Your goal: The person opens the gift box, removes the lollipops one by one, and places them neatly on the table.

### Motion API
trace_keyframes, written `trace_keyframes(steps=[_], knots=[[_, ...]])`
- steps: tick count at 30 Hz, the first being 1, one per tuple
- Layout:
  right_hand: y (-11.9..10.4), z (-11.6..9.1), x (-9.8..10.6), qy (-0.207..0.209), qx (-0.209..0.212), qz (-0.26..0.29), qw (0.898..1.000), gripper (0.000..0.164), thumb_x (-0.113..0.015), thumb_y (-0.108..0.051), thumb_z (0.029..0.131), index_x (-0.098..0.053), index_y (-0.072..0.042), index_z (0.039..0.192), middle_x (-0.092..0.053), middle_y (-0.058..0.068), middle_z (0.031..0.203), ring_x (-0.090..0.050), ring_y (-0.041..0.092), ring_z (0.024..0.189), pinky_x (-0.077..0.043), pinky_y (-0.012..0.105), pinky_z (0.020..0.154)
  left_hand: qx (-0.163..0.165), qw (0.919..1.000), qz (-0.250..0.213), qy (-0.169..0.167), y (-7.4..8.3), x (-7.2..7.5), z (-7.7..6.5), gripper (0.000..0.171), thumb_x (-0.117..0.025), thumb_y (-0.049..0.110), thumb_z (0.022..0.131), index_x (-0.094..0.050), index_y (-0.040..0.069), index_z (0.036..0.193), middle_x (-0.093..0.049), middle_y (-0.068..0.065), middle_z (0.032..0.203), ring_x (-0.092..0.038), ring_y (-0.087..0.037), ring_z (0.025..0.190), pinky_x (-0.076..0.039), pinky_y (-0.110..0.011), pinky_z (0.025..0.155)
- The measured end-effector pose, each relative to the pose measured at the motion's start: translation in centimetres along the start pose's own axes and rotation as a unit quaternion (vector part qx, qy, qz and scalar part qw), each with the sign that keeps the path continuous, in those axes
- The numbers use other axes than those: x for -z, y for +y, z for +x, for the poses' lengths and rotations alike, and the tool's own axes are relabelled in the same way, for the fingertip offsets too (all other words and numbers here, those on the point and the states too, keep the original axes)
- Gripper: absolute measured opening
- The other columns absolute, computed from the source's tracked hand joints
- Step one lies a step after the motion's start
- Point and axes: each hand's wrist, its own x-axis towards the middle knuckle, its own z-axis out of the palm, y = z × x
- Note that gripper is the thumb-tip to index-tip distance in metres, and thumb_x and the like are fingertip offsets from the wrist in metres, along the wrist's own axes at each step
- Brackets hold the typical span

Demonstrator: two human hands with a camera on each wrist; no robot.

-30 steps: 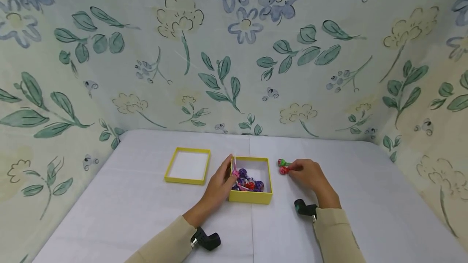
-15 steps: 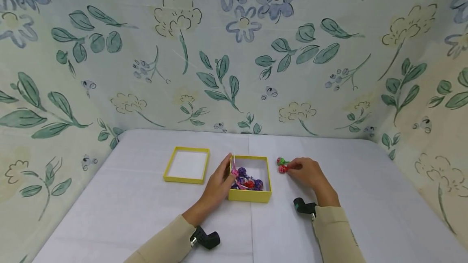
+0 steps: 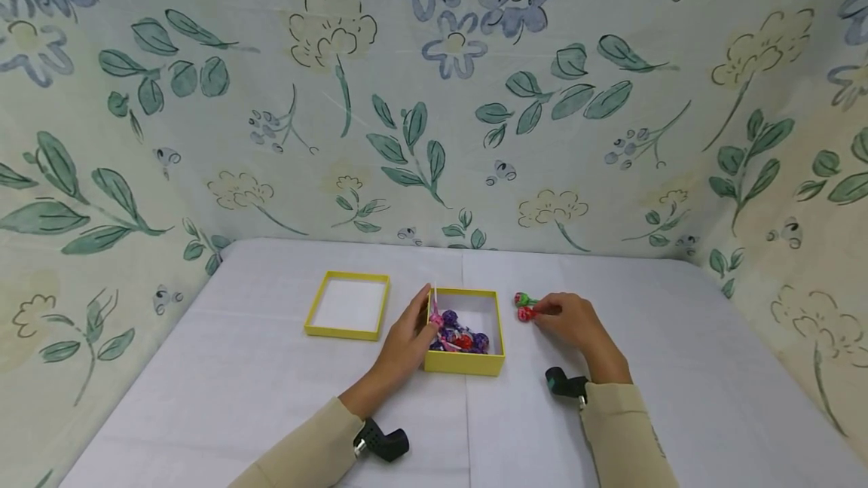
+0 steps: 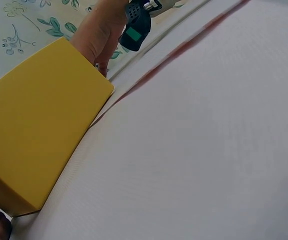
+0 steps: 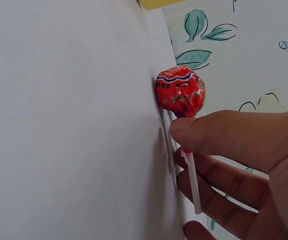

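My left hand (image 3: 404,341) holds the left wall of a yellow box (image 3: 464,364), thumb over the rim. Inside lie several wrapped lollipops, mostly purple (image 3: 481,341), with a red one (image 3: 464,343). A pink lollipop (image 3: 436,318) stands by the left thumb, stick up. In the left wrist view the box's yellow side (image 4: 43,120) hides most of that hand. Right of the box, my right hand (image 3: 575,324) pinches a red lollipop (image 5: 181,91) between thumb and fingers, just below its ball. A green lollipop (image 3: 521,299) lies close behind it; its stick is partly hidden.
A shallow yellow-rimmed box lid (image 3: 342,337), white inside, lies left of the box. Everything rests on a white-covered table (image 3: 285,398). Floral cloth (image 3: 407,134) closes off the back and both sides.
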Motion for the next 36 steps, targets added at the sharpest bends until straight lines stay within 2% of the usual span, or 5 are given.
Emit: trace_keyframes(steps=[8,14,16,28,36], knots=[[-0.1,0.0,0.3,-0.005,-0.001,0.0,1.0,0.015,-0.07,-0.014,0.087,-0.071,-0.01,0.101,-0.067,0.007,0.1,-0.057,0.025,0.095,-0.051,0.044,0.087,-0.001,1.0,-0.007,-0.003,0.2,0.0,0.1,0.063,-0.047,0.015,0.099,-0.019,0.021,0.155,-0.025,-0.004,0.157,-0.03,-0.021,0.141,-0.03,-0.036,0.113],[-0.4,-0.3,1.0,-0.001,0.011,0.01,1.0,0.017,-0.07,-0.017,0.087,-0.071,-0.011,0.103,-0.066,0.008,0.104,-0.056,0.028,0.099,-0.051,0.046,0.085,0.001,0.9999,-0.012,-0.008,3.7,0.8,-1.1,0.062,-0.046,0.008,0.098,-0.02,0.013,0.154,-0.026,-0.014,0.156,-0.031,-0.027,0.141,-0.03,-0.038,0.113],[-0.6,-0.5,1.3,0.001,0.022,0.014,1.0,0.019,-0.07,-0.018,0.087,-0.071,-0.011,0.105,-0.066,0.008,0.105,-0.055,0.029,0.102,-0.051,0.048,0.086,0.003,0.9999,-0.01,-0.007,4.3,0.9,-1.3,0.062,-0.046,0.008,0.098,-0.02,0.013,0.154,-0.026,-0.014,0.156,-0.031,-0.028,0.14,-0.03,-0.039,0.113],[-3.3,-1.6,3.0,0.006,0.064,0.014,0.998,0.025,-0.069,-0.019,0.089,-0.07,-0.011,0.112,-0.066,0.01,0.111,-0.056,0.034,0.109,-0.053,0.051,0.085,0.0,0.9999,-0.007,-0.01,4.1,1.0,-1.2,0.061,-0.045,0.009,0.099,-0.02,0.012,0.154,-0.027,-0.013,0.156,-0.031,-0.026,0.14,-0.03,-0.037,0.112],[-5.6,-2.7,3.4,0.02,0.112,0.008,0.994,0.022,-0.07,-0.017,0.088,-0.071,-0.01,0.108,-0.068,0.009,0.11,-0.058,0.029,0.106,-0.049,0.052,0.094,0.0,0.9999,-0.008,-0.011,4.1,1.0,-1.3,0.061,-0.045,0.009,0.099,-0.02,0.013,0.154,-0.027,-0.013,0.156,-0.031,-0.026,0.141,-0.03,-0.037,0.112]])
